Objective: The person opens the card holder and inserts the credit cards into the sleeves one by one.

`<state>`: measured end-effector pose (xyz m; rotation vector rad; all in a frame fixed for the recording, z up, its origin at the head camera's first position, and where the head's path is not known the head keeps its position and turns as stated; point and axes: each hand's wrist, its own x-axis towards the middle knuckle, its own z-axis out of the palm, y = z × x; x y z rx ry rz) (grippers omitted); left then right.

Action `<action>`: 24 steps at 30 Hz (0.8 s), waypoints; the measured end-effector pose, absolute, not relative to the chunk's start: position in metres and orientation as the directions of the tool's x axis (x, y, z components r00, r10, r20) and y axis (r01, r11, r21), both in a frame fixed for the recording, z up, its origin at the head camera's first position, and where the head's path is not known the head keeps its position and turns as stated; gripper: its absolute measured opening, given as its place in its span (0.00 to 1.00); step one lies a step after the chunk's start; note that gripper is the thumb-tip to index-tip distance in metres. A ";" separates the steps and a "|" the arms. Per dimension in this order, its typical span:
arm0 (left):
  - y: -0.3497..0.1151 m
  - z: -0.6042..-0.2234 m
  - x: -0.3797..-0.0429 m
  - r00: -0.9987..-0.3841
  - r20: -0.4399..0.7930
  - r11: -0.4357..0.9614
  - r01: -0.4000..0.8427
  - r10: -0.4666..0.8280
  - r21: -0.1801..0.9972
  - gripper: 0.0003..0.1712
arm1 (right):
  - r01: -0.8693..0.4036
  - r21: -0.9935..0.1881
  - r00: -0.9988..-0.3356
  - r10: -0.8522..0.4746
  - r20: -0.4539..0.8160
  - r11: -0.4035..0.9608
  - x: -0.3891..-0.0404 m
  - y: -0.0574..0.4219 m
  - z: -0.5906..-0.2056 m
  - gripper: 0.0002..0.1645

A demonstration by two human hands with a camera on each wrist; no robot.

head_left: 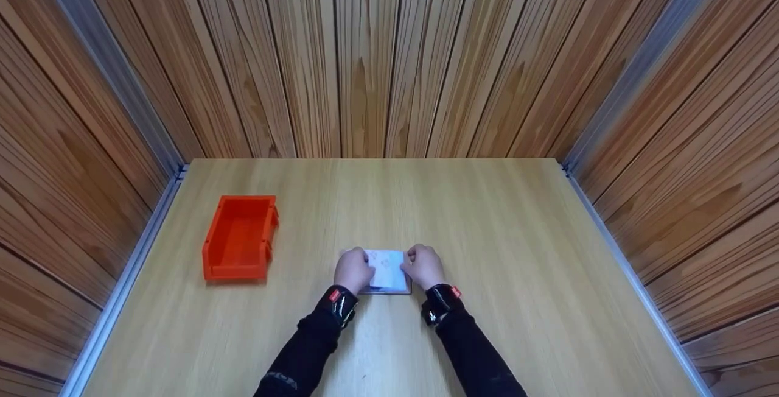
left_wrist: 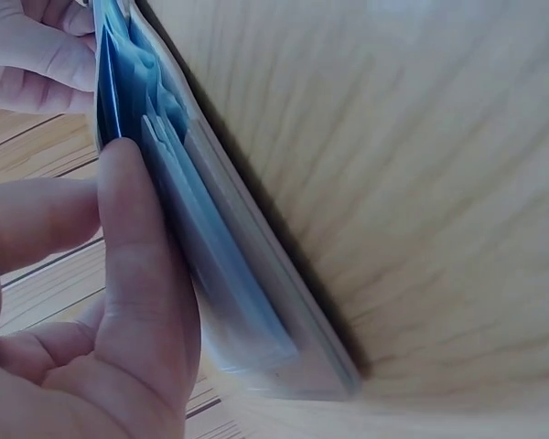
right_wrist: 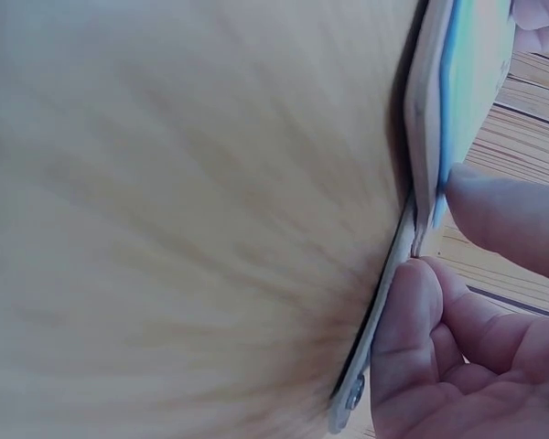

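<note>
On the table before me lies a small wallet (head_left: 387,269), its pale upper face marked with faint print. My left hand (head_left: 353,271) holds its left edge between thumb and fingers. In the left wrist view bluish, sleeve-like layers (left_wrist: 224,265) fan apart beside the thumb. My right hand (head_left: 424,266) grips the right side. The right wrist view shows that thumb against a blue edge (right_wrist: 446,110) and a fingertip at a thin flap bearing a round metal snap (right_wrist: 355,393). What lies inside the layers is hidden.
A red open-topped bin (head_left: 236,272) stands to the left on the light wood table (head_left: 517,251). Wood-plank walls (head_left: 365,56) enclose the back and both sides, with metal rails (head_left: 633,269) along the table's side edges.
</note>
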<state>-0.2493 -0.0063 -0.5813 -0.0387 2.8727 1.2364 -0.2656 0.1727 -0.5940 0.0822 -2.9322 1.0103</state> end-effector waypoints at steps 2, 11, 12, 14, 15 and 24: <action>-0.005 -0.581 -0.249 -1.000 -0.026 0.689 -0.031 -0.017 0.724 0.06 | -0.063 -0.615 -0.998 -0.037 0.055 0.786 -0.266 0.173 -0.594 0.13; 0.000 -0.582 -0.248 -1.000 -0.004 0.698 -0.003 0.000 0.716 0.07 | -0.061 -0.620 -0.998 -0.031 0.058 0.783 -0.266 0.172 -0.595 0.13; 0.000 -0.582 -0.248 -1.000 -0.003 0.701 -0.002 0.001 0.713 0.07 | -0.062 -0.619 -0.998 -0.032 0.059 0.783 -0.266 0.172 -0.595 0.13; 0.001 -0.582 -0.248 -1.000 -0.009 0.707 -0.003 0.005 0.707 0.07 | -0.062 -0.616 -0.998 -0.033 0.058 0.785 -0.266 0.172 -0.595 0.13; 0.001 -0.583 -0.248 -1.000 -0.012 0.709 -0.004 0.006 0.705 0.07 | -0.058 -0.618 -0.998 -0.031 0.054 0.784 -0.266 0.172 -0.596 0.13; 0.004 -0.585 -0.248 -0.999 0.030 0.730 0.040 0.027 0.683 0.05 | -0.057 -0.613 -0.998 -0.036 0.047 0.788 -0.267 0.173 -0.596 0.13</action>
